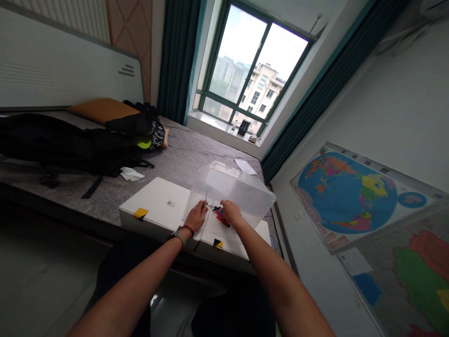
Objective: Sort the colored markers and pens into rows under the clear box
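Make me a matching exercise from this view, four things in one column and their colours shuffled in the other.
Things:
1. Small thin items
2. Plastic bin
3. Cushion
4. Curtains

Colours:
A. Dark green
B. See-through
C. Red, with some blue and black
D. Mustard orange

Right pairs: 1-C, 2-B, 3-D, 4-A.

Translucent bin (242,189): blocks me ahead.
Red pieces (222,218): clutter between my left hand (197,216) and right hand (231,212).
White box (157,201): passage leftward over its top.
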Tool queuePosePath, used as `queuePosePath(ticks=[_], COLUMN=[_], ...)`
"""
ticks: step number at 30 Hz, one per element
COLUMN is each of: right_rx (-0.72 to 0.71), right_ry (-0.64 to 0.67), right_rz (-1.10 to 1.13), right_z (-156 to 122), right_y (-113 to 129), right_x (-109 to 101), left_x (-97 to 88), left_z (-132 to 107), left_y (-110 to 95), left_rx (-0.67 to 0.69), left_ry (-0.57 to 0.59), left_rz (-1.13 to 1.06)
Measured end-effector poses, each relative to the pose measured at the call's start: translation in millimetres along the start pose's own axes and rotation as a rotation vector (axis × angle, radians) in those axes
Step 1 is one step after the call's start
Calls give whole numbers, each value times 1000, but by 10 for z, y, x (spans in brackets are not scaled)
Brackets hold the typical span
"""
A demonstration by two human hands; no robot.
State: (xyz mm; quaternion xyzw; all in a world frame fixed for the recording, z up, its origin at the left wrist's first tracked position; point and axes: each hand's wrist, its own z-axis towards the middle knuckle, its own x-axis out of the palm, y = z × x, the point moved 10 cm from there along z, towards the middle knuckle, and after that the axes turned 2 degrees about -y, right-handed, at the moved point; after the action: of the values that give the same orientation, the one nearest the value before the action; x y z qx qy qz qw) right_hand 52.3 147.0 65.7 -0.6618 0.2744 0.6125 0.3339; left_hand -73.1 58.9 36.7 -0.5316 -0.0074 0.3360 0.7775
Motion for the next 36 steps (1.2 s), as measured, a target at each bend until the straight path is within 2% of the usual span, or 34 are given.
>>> queuePosePath(ticks=[6, 12, 17, 22, 28, 32, 34, 36], right_rx=[-79, -105, -137, -247, -337, -283, -196, -94], right_ry=[52, 49, 36, 108, 173, 158, 168, 243], right_rz=[-70, -96, -42, 54, 281, 340, 295, 176], right_z=[99, 124, 154, 214, 234, 251, 248, 208], right_y=[169, 135, 45, 132, 366, 315, 179, 2], right_x=[54, 49, -140, -392, -397, -333, -304, -223], left_x=[-19, -17, -14, -11, 39, 57, 56, 64], left_z=[-4, -5, -13, -22, -11, -4, -3, -5], left_y=[6, -7, -30, -60, -93, -113, -80, -36], left_rx=[-16, -5, -4, -12, 14, 40, 19, -5], left_ry=[8, 16, 13, 27, 86, 103, 97, 97], left_rz=[33, 75, 125, 80, 51, 20, 27, 34])
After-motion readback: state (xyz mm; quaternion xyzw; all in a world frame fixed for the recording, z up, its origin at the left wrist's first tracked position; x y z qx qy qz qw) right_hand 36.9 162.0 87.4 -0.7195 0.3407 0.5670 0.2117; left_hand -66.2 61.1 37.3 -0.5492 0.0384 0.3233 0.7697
